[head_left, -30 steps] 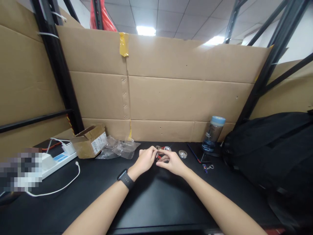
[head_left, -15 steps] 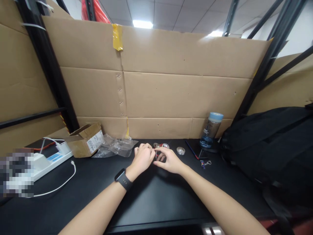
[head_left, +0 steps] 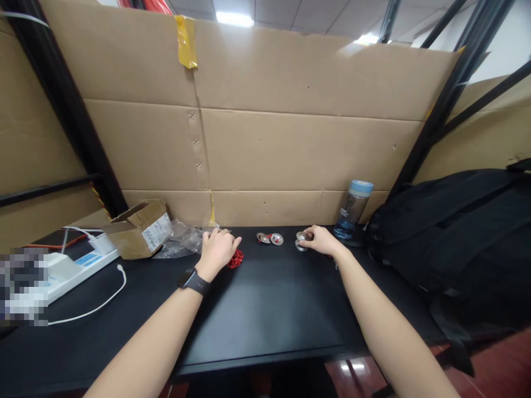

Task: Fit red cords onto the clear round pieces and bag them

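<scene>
Slip risk

On the desk (head_left: pixel 265 315): left hand (head_left: pixel 218 249), eleven o'clock, grip unreadable; right hand (head_left: pixel 322 241), one o'clock, pinching. Red cord (head_left: pixel 235 258) by the left could snag; the pinched upper metal disc (head_left: pixel 301 236), released off-centre, could slip off the lower disc (head_left: pixel 300 247).

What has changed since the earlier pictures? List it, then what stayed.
The hands have parted. The left hand went left; red cord shows beside it, though whether it is let go is unclear. The right hand went right, now holding a metal disc over a lower disc. The bottle, cardboard box and backpack stayed put.
</scene>
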{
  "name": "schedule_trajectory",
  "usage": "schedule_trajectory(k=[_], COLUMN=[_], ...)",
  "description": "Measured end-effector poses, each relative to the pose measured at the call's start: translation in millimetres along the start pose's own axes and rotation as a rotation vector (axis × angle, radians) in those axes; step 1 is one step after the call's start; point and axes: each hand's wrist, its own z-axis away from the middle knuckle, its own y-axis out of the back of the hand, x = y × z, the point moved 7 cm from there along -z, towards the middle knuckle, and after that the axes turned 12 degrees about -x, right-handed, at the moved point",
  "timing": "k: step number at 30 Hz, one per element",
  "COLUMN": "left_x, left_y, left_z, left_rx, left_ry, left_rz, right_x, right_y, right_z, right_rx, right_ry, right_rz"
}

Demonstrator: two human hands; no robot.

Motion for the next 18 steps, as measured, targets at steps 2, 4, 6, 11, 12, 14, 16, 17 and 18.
schedule_trajectory(k=[2, 4, 6, 11, 12, 14, 16, 17, 18], left_x=[-3, -5, -7, -9, -8, -7, -6, -5, -4], left_y=[-2.8, -5.7, -8.3, -12.6, -12.1, -9.4, -5.5, -3.8, -2.2], left_z=[-2, -4, -7, -9, -9, -7, -5, -5, -4], left_rx=[0.005, 0.006, 0.000, -0.051, -0.053, -0.043, -0.020, -0.011, -0.005], left_ry=[0.019, 0.038, 0.052, 0.065, 0.061, 0.049, 0.043, 0.042, 0.038], left_rz=[0.007, 0.013, 0.006, -0.029, -0.033, -0.031, -0.021, -0.015, -0.009], right_x=[7, 9, 8, 10, 9, 4, -6, -14, -23], right_y=[-6, -12, -18, -22, -22, -21, -22, -24, -27], right_z=[-1, -2, -4, -7, -7, -7, -7, -7, -6], right_rx=[-0.078, -0.139, -0.172, -0.108, -0.078, -0.018, 0.037, 0.059, 0.073], right_ry=[-0.032, -0.043, -0.040, -0.040, -0.030, 0.009, 0.061, 0.091, 0.122], right_rz=[-0.014, -0.007, 0.022, 0.115, 0.124, 0.130, 0.125, 0.120, 0.115])
